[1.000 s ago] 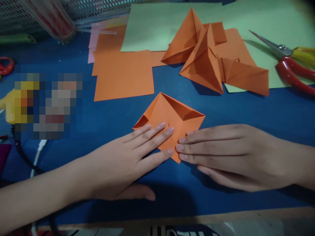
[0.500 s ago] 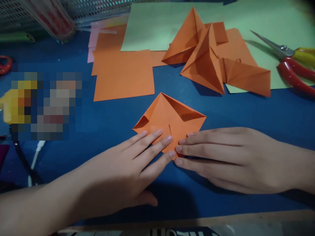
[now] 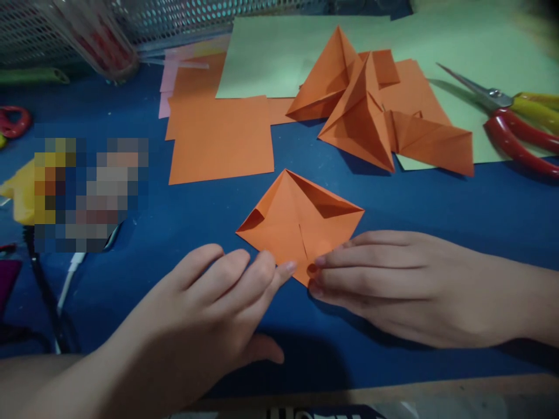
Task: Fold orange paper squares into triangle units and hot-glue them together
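A folded orange paper piece (image 3: 301, 224), kite-shaped with a raised pocket along its upper right edge, lay flat on the dark blue table (image 3: 437, 203) near the person's edge of it. The left hand (image 3: 218, 302) rested on the table with its knuckles bent, its grip loose and holding nothing, one fingertip touching the lower left edge of the piece. The right hand (image 3: 393, 279) lay flat and released, its fingertips pressing the piece's lower corner down against the table. Beyond the piece, a flat orange square sheet (image 3: 222, 139) lay on the blue surface, overlapping other orange and pink paper behind it. To the right stood a cluster of folded orange shapes (image 3: 367, 110), pointed and partly upright, resting across the edge of a large pale green sheet (image 3: 279, 52). Red- and yellow-handled scissors (image 3: 510, 116) lay on that green sheet at the far right, their blades pointing leftward. A metal mesh container (image 3: 65, 29) ran along the back left edge. A white cable (image 3: 70, 273) trailed across the left side of the table. The light was dim, and a wooden table edge (image 3: 393, 387) showed at the bottom.
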Available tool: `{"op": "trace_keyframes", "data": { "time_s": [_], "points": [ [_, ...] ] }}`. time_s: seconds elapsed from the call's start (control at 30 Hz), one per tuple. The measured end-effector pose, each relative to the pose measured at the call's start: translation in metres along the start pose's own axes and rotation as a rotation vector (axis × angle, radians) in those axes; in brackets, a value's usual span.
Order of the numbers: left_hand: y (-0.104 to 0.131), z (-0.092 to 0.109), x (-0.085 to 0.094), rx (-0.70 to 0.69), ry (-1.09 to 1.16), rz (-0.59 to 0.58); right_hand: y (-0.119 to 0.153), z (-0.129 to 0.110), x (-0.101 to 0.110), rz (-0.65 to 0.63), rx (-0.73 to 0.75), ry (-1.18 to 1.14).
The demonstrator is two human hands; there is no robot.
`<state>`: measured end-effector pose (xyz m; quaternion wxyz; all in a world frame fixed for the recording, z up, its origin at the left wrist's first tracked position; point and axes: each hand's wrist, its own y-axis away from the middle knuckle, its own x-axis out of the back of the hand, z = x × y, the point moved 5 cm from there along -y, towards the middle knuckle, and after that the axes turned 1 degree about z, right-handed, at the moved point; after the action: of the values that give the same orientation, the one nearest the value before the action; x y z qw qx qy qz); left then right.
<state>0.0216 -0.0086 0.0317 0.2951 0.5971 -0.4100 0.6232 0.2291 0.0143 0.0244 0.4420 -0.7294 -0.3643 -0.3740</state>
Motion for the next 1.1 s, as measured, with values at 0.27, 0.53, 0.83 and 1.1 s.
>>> {"op": "trace_keyframes", "data": {
  "time_s": [0.27,0.53,0.83,1.1],
  "points": [
    [-0.015,-0.024,0.014,-0.026,-0.236,-0.174,-0.003,-0.001,0.003,-0.011,0.005,0.001],
    [-0.012,-0.032,0.017,-0.038,-0.286,-0.145,-0.001,-0.002,0.003,-0.026,0.022,-0.01],
    [-0.02,-0.002,0.007,-0.071,0.066,0.029,0.002,-0.001,0.0,-0.027,0.038,0.004],
    [-0.016,0.002,-0.009,-0.074,0.253,-0.05,0.007,0.002,0.005,-0.047,0.073,0.043]
  ]
}}
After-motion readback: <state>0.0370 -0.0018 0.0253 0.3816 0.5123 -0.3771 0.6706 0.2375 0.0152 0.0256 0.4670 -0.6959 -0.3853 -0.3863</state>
